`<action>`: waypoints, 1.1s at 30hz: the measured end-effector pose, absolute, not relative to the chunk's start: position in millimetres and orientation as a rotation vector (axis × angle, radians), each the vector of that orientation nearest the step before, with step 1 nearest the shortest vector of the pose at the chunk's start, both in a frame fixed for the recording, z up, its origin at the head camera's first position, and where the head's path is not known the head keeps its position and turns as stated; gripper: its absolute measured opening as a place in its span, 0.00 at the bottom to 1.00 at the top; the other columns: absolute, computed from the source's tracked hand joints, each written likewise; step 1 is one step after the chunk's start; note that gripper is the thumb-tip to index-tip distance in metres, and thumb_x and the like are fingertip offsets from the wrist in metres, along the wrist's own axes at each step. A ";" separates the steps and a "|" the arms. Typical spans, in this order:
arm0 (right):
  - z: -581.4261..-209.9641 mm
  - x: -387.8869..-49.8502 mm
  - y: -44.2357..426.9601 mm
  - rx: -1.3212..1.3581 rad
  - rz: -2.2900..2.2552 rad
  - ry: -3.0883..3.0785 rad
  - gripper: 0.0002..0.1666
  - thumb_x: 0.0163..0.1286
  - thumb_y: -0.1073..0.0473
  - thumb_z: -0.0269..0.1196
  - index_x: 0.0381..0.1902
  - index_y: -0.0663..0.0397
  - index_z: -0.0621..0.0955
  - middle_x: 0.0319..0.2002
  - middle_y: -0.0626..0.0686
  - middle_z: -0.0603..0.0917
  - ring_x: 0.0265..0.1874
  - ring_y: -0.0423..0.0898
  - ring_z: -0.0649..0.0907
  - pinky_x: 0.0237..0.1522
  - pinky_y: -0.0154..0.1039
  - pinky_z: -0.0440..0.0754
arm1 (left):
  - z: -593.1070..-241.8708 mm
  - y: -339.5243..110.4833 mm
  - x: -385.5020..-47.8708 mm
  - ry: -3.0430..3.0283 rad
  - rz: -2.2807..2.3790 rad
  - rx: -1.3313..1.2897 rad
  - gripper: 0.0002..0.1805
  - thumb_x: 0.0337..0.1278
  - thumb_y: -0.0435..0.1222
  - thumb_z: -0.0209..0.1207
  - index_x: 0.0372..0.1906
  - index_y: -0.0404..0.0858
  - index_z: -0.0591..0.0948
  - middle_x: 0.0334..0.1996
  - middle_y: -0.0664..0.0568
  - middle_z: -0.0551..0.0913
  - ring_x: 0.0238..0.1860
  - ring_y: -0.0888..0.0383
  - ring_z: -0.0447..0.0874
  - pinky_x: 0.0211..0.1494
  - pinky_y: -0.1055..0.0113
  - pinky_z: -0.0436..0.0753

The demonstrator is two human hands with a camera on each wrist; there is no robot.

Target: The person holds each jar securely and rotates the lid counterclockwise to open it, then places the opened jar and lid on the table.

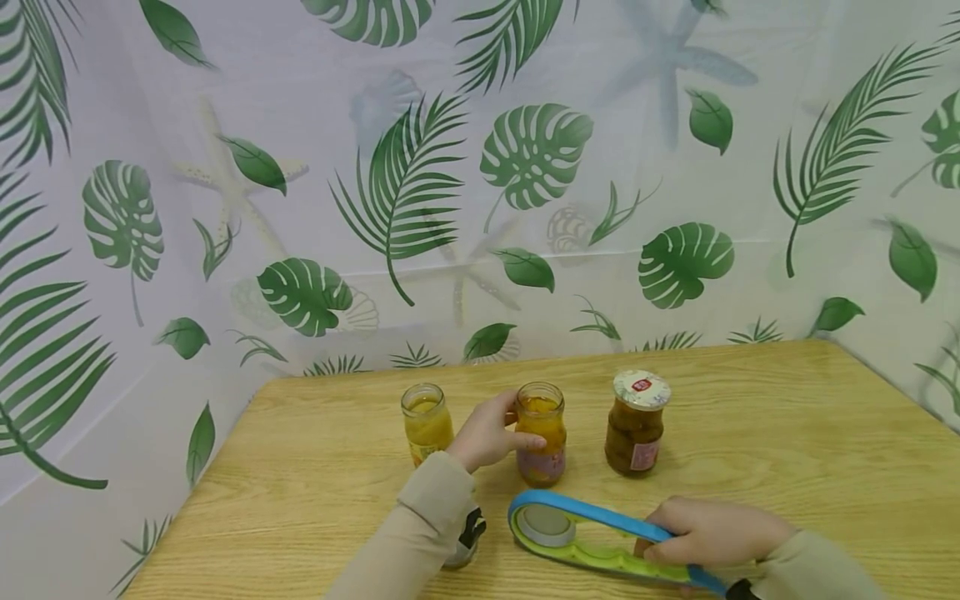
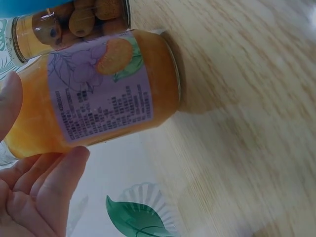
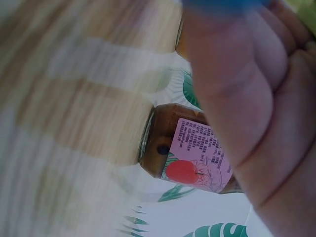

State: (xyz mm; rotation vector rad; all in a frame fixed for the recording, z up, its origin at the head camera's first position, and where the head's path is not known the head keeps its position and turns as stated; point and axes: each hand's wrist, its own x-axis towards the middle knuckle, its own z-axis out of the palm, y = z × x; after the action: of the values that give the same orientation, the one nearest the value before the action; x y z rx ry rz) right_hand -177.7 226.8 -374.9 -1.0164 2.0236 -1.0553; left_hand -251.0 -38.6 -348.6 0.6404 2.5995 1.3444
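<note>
An uncapped jar of orange fruit with a purple label (image 1: 542,450) stands mid-table; my left hand (image 1: 491,432) grips its upper part, thumb in front. In the left wrist view the same jar (image 2: 103,89) lies between the thumb and fingers of my left hand (image 2: 39,192). My right hand (image 1: 716,531) holds the handle end of a blue and green opener (image 1: 600,517), a round lid (image 1: 546,525) sitting in its loop. The right wrist view shows my right hand (image 3: 266,89) large, partly covering a jar with a pink label (image 3: 197,153).
Left of the gripped jar stands an uncapped jar of yellow fruit (image 1: 429,427). A dark jar with a white lid (image 1: 636,433) stands to the right. Another object (image 1: 463,546) is partly hidden by my left sleeve. A leaf-patterned cloth (image 1: 450,167) hangs behind the wooden table (image 1: 300,467).
</note>
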 end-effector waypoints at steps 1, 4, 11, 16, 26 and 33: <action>-375.2 -178.0 226.0 -1.025 -1.054 2.012 0.16 0.67 0.60 0.49 0.20 0.57 0.74 0.15 0.36 0.65 0.13 0.29 0.65 0.16 0.25 0.64 | -348.6 -38.5 -250.9 2.599 1.344 0.640 0.32 0.45 0.36 0.64 0.58 0.36 0.67 0.54 0.46 0.72 0.55 0.46 0.68 0.55 0.57 0.69; -376.1 -178.1 224.8 -1.050 -1.043 2.018 0.18 0.67 0.60 0.49 0.17 0.60 0.71 0.14 0.36 0.63 0.12 0.29 0.61 0.15 0.24 0.59 | -348.8 -38.1 -251.3 2.597 1.346 0.643 0.32 0.45 0.36 0.64 0.58 0.36 0.67 0.53 0.46 0.72 0.55 0.46 0.68 0.55 0.57 0.69; -394.8 -189.3 231.4 -1.093 -1.032 1.995 0.16 0.67 0.61 0.50 0.21 0.57 0.76 0.13 0.37 0.62 0.11 0.30 0.60 0.12 0.26 0.57 | -349.2 -37.5 -251.0 2.597 1.350 0.653 0.31 0.45 0.36 0.64 0.57 0.35 0.68 0.53 0.46 0.72 0.54 0.46 0.69 0.55 0.56 0.68; -375.6 -176.1 221.5 -1.044 -1.068 1.949 0.18 0.67 0.62 0.49 0.17 0.64 0.68 0.13 0.37 0.60 0.10 0.31 0.57 0.11 0.27 0.52 | -349.9 -37.1 -251.3 2.599 1.346 0.658 0.31 0.45 0.35 0.64 0.57 0.35 0.68 0.53 0.46 0.72 0.54 0.46 0.69 0.55 0.57 0.69; -392.5 -187.6 231.8 -1.135 -1.021 1.984 0.14 0.67 0.62 0.48 0.24 0.57 0.78 0.14 0.38 0.63 0.09 0.31 0.59 0.10 0.28 0.57 | -352.4 -37.3 -252.5 2.584 1.368 0.654 0.32 0.45 0.36 0.64 0.58 0.35 0.67 0.53 0.45 0.72 0.54 0.45 0.69 0.55 0.55 0.68; -390.9 -189.5 240.9 -1.173 -0.979 2.053 0.13 0.67 0.61 0.49 0.30 0.55 0.81 0.17 0.39 0.70 0.13 0.31 0.66 0.15 0.28 0.67 | -351.8 -36.7 -251.2 2.578 1.372 0.649 0.32 0.45 0.35 0.64 0.58 0.34 0.67 0.53 0.45 0.72 0.54 0.44 0.69 0.55 0.55 0.69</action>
State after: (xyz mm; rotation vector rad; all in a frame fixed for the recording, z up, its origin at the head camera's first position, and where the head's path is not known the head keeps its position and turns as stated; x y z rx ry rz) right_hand -189.5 240.9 -390.9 -1.1733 2.0532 -0.9793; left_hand -251.2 -36.7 -351.8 0.6491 2.5778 1.3723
